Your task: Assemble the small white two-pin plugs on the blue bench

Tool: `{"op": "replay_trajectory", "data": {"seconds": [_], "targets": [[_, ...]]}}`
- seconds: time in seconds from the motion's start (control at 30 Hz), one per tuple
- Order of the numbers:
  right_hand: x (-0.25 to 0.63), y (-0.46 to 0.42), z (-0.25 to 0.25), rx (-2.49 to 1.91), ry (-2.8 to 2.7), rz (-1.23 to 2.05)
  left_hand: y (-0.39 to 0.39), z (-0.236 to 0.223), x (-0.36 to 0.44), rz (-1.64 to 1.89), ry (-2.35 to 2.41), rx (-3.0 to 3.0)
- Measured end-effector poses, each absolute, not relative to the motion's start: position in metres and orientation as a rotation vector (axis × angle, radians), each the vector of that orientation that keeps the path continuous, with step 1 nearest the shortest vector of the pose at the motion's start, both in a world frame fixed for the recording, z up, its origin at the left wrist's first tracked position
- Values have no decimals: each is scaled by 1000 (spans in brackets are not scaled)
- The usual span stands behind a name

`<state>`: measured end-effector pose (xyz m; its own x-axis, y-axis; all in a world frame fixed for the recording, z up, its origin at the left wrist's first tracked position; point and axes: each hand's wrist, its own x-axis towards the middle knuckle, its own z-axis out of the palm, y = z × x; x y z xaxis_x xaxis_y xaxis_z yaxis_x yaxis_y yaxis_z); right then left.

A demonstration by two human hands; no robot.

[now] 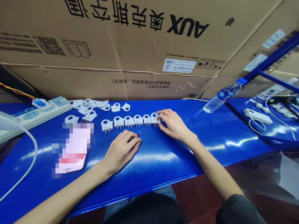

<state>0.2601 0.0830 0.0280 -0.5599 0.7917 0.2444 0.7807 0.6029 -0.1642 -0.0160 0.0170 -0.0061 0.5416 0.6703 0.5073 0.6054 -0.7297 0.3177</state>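
A row of several white two-pin plugs with ring-shaped tops (119,122) stands on the blue table, pins facing me. At the row's right end, my right hand (174,124) has its fingers curled round a white plug (154,119). Part of another white piece shows behind those fingers. My left hand (122,149) rests on the table in front of the row, fingers bent together. A small dark and red thing with a thin metal tip (139,134) sticks out at its fingertips; its kind is unclear.
Loose white ring-topped pieces (90,105) lie at the back left. A power strip (32,116) and a blurred-out phone (76,149) are on the left. A water bottle (224,95) leans at the right by the blue rack post (273,51). Large cartons (140,56) wall the back.
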Motion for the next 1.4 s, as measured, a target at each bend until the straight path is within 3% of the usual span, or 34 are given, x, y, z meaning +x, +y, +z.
{"op": "replay_trajectory", "data": {"seconds": [0.57,1.4], "targets": [[221,53,25,-860,-2577,179,19,2,-16,1309,1247,2151],[216,47,23,-732,-2542,17,17,4,-13,1383,1313,2299]]}}
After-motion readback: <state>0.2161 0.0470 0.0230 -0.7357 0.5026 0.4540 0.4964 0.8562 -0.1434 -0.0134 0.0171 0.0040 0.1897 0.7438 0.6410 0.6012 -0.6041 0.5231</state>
